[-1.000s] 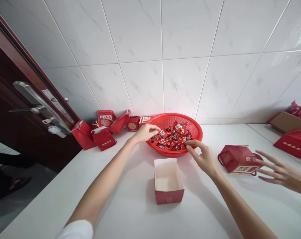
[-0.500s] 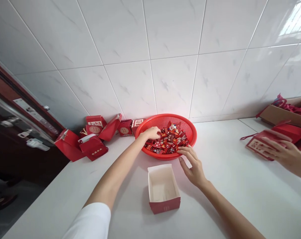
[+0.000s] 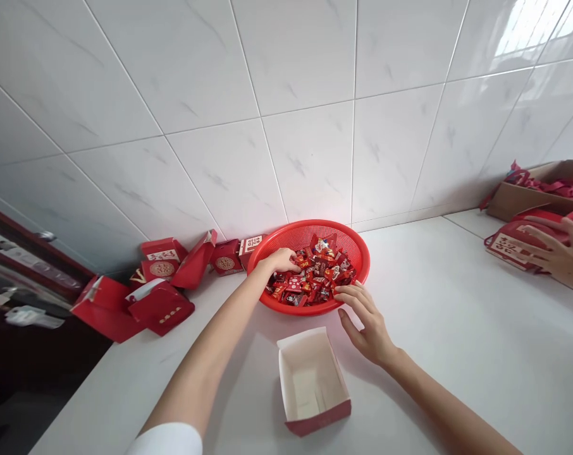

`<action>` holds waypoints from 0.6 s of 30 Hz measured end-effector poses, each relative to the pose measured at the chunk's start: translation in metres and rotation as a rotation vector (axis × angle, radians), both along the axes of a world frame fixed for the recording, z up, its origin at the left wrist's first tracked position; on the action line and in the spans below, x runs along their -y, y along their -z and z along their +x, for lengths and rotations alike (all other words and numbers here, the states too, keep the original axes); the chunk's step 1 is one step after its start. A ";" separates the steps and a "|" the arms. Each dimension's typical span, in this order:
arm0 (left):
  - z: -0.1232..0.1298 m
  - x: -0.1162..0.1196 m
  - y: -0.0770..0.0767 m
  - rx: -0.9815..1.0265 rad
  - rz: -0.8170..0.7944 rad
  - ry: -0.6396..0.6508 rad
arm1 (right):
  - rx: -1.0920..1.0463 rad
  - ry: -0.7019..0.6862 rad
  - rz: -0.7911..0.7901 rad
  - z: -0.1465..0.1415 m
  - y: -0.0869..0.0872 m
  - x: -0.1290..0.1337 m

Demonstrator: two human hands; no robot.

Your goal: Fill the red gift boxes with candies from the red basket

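Observation:
A red plastic basket (image 3: 310,309), with holes in its wall, holds a heap of small wrapped candies (image 3: 315,275), mostly red. My left hand (image 3: 283,260) reaches over its left side, fingers curled down into the heap. The fingertips are hidden, so what they pinch does not show. At the basket's right front rim, my right hand (image 3: 367,319) rests with fingers bent over the edge by the candies and the thumb apart, outside the rim. In front of the basket stands an open-topped paper box (image 3: 315,422), white inside and dark red outside, with nothing in it.
Several red gift boxes (image 3: 160,306) lie at the left by the tiled wall (image 3: 310,158). On the right, another person's hand (image 3: 559,246) is at a red box (image 3: 509,249), before a cardboard carton (image 3: 514,201) of red ribbons. Keys (image 3: 33,316) hang at the left.
The view has shifted a little. My left hand stays in the candies and my right hand at the rim. The other person's fingers have spread, and the box by them stands differently.

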State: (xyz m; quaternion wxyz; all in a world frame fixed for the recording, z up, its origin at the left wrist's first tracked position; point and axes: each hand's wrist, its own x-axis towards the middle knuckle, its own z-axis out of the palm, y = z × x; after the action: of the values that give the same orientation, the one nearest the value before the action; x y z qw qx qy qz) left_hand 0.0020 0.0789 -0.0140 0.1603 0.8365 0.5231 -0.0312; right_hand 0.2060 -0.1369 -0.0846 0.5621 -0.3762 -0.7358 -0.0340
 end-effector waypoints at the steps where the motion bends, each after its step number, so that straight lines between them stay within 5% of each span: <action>1: 0.000 0.000 0.000 0.019 0.014 0.002 | 0.004 0.002 -0.001 0.000 0.000 0.000; 9: -0.001 0.005 -0.001 0.114 0.059 0.009 | 0.034 0.016 -0.002 0.002 0.001 0.001; 18: 0.011 0.021 -0.008 -0.093 0.054 -0.008 | 0.058 0.036 0.028 0.002 0.002 0.001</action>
State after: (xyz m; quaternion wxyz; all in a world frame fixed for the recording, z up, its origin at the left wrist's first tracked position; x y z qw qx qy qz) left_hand 0.0131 0.0578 -0.0056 0.1135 0.8360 0.5341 -0.0552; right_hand 0.2080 -0.1374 -0.0868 0.5451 -0.3805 -0.7442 -0.0652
